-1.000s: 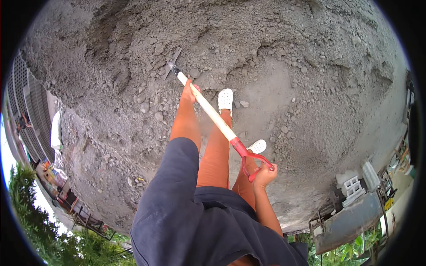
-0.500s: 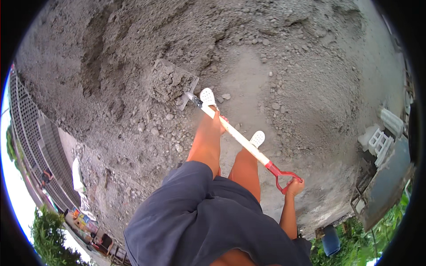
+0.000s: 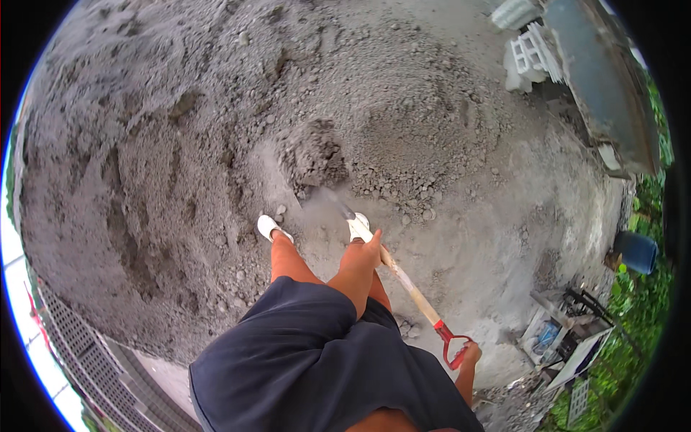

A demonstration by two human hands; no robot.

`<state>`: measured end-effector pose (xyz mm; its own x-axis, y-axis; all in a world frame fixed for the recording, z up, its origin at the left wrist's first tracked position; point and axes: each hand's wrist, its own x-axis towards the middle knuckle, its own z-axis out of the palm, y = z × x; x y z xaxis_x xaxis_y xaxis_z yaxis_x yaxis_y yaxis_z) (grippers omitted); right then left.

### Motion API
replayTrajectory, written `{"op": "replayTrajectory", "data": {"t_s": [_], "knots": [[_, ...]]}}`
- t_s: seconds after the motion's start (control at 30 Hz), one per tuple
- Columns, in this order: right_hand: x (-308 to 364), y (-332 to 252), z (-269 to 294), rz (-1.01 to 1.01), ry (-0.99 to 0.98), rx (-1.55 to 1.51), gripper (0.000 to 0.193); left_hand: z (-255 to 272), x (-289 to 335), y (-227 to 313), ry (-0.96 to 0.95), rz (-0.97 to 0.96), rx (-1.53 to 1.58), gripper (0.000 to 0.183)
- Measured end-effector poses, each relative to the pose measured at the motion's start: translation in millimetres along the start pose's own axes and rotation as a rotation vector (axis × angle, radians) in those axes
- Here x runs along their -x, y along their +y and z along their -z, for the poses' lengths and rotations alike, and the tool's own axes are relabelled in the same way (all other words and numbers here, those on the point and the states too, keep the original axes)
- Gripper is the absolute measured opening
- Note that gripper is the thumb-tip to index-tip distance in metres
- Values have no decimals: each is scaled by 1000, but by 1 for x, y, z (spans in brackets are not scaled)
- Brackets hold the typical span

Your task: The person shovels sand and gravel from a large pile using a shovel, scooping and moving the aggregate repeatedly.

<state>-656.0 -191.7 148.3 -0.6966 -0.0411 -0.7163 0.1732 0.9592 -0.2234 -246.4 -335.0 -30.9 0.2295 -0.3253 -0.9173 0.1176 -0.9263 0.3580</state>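
A shovel [image 3: 412,289] with a pale wooden shaft and red D-shaped handle slants across in front of my legs. My left hand [image 3: 370,248] is wrapped round the lower shaft, near the metal socket. At the handle's end, my right hand [image 3: 471,353] grips the red crossbar. Lumpy grey sand and gravel [image 3: 315,157] covers most of the blade, which is blurred near its neck. Just beyond the blade, a mound of grey gravel [image 3: 425,137] rises from the ground. My white clogs [image 3: 272,227] stand on either side of the blade's near end.
Hollow concrete blocks [image 3: 531,54] lie at the upper right beside a large grey panel [image 3: 604,79]. A blue barrel [image 3: 636,252] and a pile of scrap [image 3: 568,335] are on the right. Stacked blocks [image 3: 93,353] line the lower left. Loose gravel slopes up on the left.
I have turned to the right, and the loaded shovel has swung from the left-hand gravel toward the mound on the right. My feet have shifted; both hands keep their hold.
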Motion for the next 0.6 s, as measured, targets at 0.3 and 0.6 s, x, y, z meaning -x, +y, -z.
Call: {"op": "replayTrajectory", "data": {"t_s": [0.3, 0.6], "knots": [[107, 52, -68, -20, -224, 1103, 18, -27, 1, 77, 237, -48, -117, 49], [69, -26, -84, -125, -643, -116, 14, 80, -42, 96, 145, -170, 559, 57]]}}
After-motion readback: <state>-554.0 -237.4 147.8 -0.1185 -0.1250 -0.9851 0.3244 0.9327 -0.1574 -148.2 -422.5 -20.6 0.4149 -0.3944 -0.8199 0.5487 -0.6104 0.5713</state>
